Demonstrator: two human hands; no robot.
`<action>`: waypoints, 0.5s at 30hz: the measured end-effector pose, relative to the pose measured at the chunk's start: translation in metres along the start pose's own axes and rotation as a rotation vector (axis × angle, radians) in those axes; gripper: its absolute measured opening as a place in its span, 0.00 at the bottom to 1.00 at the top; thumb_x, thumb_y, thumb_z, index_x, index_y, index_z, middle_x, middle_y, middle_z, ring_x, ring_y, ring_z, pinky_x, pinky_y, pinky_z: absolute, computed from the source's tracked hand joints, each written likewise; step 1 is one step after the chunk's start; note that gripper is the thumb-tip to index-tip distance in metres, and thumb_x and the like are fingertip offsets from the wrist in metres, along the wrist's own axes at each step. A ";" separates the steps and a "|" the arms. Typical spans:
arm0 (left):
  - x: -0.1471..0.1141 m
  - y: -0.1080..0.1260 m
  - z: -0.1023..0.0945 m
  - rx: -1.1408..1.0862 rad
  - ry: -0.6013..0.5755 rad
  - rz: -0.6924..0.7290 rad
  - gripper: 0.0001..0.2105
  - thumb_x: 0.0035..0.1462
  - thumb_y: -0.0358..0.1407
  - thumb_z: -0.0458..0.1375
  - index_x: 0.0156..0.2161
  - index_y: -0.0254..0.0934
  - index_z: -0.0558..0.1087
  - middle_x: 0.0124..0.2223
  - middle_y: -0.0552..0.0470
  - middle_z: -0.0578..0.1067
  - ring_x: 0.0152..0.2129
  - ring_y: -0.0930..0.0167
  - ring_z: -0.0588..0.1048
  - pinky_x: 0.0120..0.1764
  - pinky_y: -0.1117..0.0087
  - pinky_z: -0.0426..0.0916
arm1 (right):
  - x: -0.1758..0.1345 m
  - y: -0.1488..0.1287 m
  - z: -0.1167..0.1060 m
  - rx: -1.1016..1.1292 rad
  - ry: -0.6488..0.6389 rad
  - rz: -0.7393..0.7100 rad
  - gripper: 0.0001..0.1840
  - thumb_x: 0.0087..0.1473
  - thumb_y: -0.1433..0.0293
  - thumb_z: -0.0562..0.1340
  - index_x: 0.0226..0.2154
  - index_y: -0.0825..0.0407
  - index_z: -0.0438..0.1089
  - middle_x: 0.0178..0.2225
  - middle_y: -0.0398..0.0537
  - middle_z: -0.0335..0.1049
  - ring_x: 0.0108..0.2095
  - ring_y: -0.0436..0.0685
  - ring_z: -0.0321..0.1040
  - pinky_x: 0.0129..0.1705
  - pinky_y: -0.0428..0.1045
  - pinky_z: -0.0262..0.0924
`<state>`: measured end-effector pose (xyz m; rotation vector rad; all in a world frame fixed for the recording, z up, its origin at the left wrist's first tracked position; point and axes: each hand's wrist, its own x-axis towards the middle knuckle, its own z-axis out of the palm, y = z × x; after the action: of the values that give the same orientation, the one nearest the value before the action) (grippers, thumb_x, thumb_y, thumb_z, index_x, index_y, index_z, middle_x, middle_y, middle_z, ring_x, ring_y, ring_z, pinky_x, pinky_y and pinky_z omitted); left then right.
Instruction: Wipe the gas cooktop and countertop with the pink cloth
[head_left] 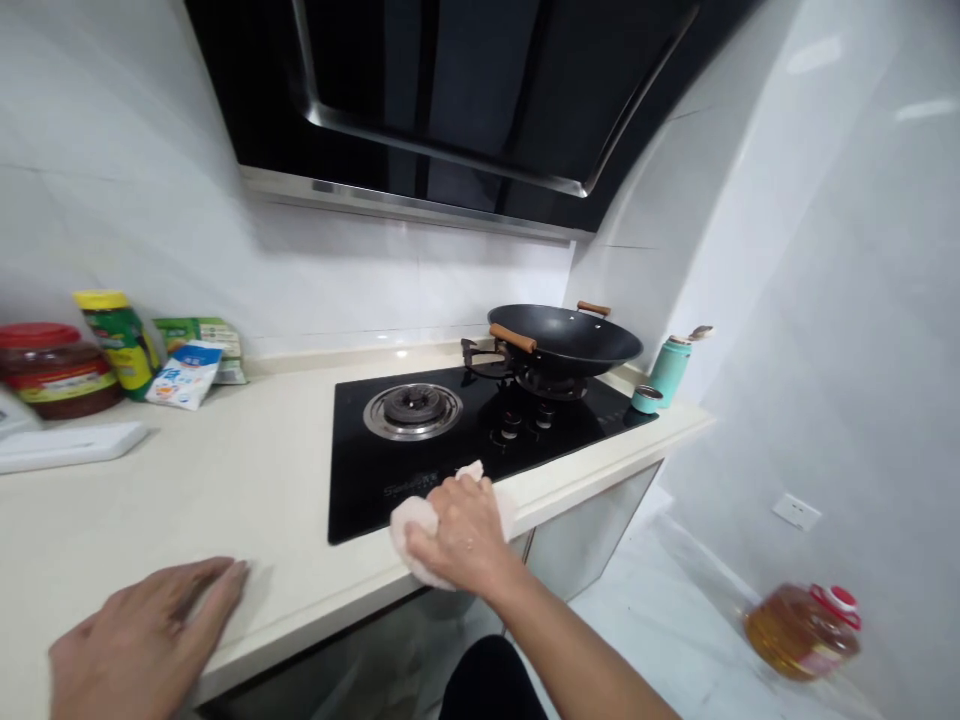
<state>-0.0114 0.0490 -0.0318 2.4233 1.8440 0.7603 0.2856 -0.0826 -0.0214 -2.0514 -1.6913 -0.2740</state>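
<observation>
My right hand [461, 530] is closed over a pale pinkish cloth [414, 522], pressing it at the front edge of the black glass gas hob [360, 480]. Part of the cloth hangs over the counter's front edge, and its middle is hidden under my fingers. On the left, my left hand [146, 630] rests on the cream countertop [247, 470] near its front edge, fingers stretched out and holding nothing. Behind the cloth is the bare left burner [414, 410], with two control knobs [511, 424] to its right.
A black wok [562, 340] with wooden handles sits on the right burner. A turquoise bottle [670, 370] and small cup [646, 399] stand beside it. Jars [56, 370] and packets [186, 374] line the left wall. The range hood [450, 110] overhangs; an oil jug [802, 632] is on the floor.
</observation>
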 end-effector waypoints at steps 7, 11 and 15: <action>-0.013 0.011 -0.012 -0.008 0.036 0.131 0.23 0.64 0.48 0.45 0.41 0.39 0.80 0.46 0.46 0.83 0.46 0.58 0.77 0.46 0.61 0.64 | 0.005 -0.095 0.024 0.198 -0.091 -0.165 0.25 0.59 0.47 0.58 0.40 0.51 0.74 0.41 0.53 0.74 0.50 0.66 0.64 0.57 0.63 0.53; -0.016 0.008 -0.015 -0.075 0.029 0.092 0.25 0.68 0.45 0.42 0.43 0.35 0.79 0.47 0.43 0.81 0.47 0.58 0.76 0.47 0.60 0.63 | 0.012 -0.116 0.029 0.413 -0.148 -0.225 0.24 0.58 0.47 0.59 0.39 0.51 0.74 0.44 0.50 0.75 0.50 0.62 0.66 0.57 0.59 0.55; -0.016 0.007 -0.017 -0.137 0.053 0.025 0.24 0.68 0.45 0.43 0.43 0.35 0.79 0.48 0.42 0.81 0.50 0.59 0.75 0.50 0.60 0.62 | 0.028 -0.106 0.035 1.075 -0.213 -0.055 0.23 0.58 0.49 0.58 0.38 0.51 0.74 0.40 0.48 0.77 0.41 0.57 0.70 0.46 0.52 0.64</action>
<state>-0.0143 0.0270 -0.0209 2.3681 1.7196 0.9280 0.1846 -0.0278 -0.0160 -1.2313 -1.4873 0.7184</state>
